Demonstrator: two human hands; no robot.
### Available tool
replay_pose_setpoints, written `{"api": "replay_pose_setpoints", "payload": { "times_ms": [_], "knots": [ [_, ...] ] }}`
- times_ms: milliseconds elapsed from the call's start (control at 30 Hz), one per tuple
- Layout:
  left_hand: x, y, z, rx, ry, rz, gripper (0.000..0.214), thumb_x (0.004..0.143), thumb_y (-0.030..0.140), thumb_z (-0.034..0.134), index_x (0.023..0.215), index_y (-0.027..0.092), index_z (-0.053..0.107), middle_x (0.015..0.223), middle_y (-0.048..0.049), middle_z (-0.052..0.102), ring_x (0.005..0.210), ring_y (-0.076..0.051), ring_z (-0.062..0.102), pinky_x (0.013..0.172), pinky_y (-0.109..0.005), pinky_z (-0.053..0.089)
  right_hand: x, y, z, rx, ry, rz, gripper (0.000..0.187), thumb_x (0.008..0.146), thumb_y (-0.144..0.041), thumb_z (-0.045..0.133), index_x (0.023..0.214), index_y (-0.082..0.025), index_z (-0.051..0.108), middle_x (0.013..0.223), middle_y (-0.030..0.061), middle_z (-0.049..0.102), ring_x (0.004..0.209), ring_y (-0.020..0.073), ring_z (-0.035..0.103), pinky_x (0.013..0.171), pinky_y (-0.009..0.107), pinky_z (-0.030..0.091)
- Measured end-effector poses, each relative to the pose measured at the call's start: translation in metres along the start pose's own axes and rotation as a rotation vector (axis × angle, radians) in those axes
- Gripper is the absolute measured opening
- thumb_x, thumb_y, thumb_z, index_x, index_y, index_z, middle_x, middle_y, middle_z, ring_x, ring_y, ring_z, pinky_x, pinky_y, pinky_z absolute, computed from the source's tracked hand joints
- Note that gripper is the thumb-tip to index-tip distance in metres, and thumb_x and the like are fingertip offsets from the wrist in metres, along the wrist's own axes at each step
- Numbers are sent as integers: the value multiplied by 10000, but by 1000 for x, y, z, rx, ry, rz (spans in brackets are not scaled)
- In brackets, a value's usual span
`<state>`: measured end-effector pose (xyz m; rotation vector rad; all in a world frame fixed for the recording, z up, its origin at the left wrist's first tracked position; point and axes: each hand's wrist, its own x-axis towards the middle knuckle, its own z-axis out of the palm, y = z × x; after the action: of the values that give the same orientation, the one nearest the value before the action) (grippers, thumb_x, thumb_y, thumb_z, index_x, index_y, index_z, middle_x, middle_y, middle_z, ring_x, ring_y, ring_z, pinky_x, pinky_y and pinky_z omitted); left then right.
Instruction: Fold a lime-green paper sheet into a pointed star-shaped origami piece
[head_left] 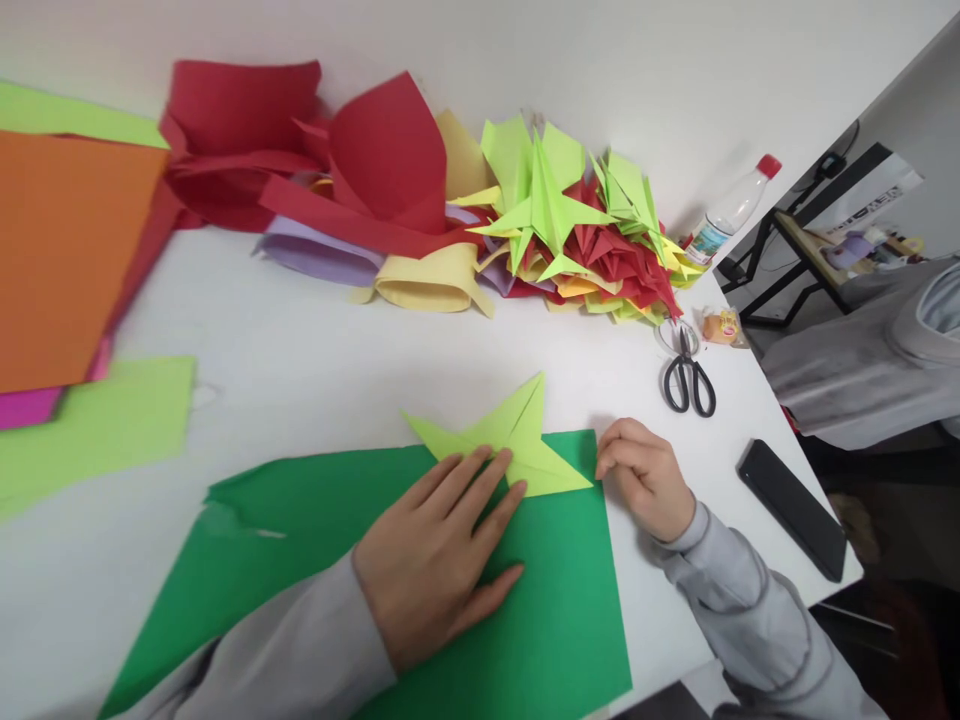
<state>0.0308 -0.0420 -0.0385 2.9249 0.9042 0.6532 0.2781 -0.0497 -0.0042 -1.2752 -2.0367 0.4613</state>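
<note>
Left fingers (pixel 484 492), loosely spread, touch a paper star (pixel 523 432).

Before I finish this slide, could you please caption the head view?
Left hand rests on a paper star, right hand near its tip.

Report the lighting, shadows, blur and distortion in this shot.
Head view: soft, mostly even light, a faint shadow around the right hand; head view: edges of the orange paper look slightly soft, the scissors sharper; head view: the plastic bottle leans outward, probably from wide-angle distortion.
</note>
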Motion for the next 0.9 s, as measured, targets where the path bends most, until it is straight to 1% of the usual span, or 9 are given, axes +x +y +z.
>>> {"api": "replay_pose_setpoints", "payload": {
  "times_ms": [67,133,200,300,400,533,667,733,900],
  "knots": [
    [1,3,-1,17,11,-1,465,864,448,489,1162,128,645,1268,-206,580,1169,-369,524,952,-508,434,0,-4,4,-1,38,46,261,799,-42,399,772,-185,616,770,44,565,753,179,549,688,320,462],
    [2,8,-2,23,13,-7,449,854,440,503,1165,146,638,1248,-197,587,1126,-357,542,910,-493,451,1,-7,11,-86,28,37,214,878,-132,431,951,-167,629,824,66,576,802,203,543,734,356,467],
    [3,12,-2,14,6,-13,441,841,438,524,1172,166,629,1233,-184,590,1098,-344,547,884,-477,457,3,-9,19,-208,-23,-8,250,920,-235,469,1101,-138,613,897,99,577,858,228,530,779,392,464],
    [3,15,-2,-1,-13,-11,452,828,449,546,1186,183,617,1209,-162,601,1073,-334,548,869,-471,451,6,-10,28,-405,-123,-30,354,917,-330,522,1191,-117,595,971,131,571,908,262,506,788,425,453],
    [2,14,-1,-1,-20,-1,443,838,441,537,1183,174,617,1193,-150,616,1066,-330,548,867,-468,444,7,-8,30,-515,-186,-19,389,900,-365,562,1221,-147,589,1057,140,564,967,279,491,794,430,438],
    [1,13,0,-7,-11,1,440,850,433,522,1166,145,625,1221,-153,609,1080,-331,543,880,-468,435,6,-4,25,-510,-208,-28,334,926,-303,527,1235,-190,582,1104,127,552,1011,261,483,815,408,418],
    [1,13,-1,-14,-5,-6,426,842,429,534,1150,151,632,1224,-136,610,1073,-326,540,881,-469,434,7,-3,27,-476,-172,-45,306,926,-332,526,1191,-207,615,1084,122,547,1003,263,484,804,409,410],
    [2,14,-1,-24,-6,-10,408,838,402,538,1144,150,633,1210,-135,611,1070,-327,540,880,-475,436,7,-3,30,-447,-151,-42,285,922,-326,530,1157,-199,632,1071,122,550,1000,263,487,805,412,411],
    [1,13,-1,-22,12,-17,397,826,351,543,1158,147,620,1133,-180,602,1064,-338,547,853,-480,456,9,-5,33,-287,-95,-28,234,894,-278,560,1100,-186,624,1062,105,571,1010,240,509,847,405,420]
  ]
}}
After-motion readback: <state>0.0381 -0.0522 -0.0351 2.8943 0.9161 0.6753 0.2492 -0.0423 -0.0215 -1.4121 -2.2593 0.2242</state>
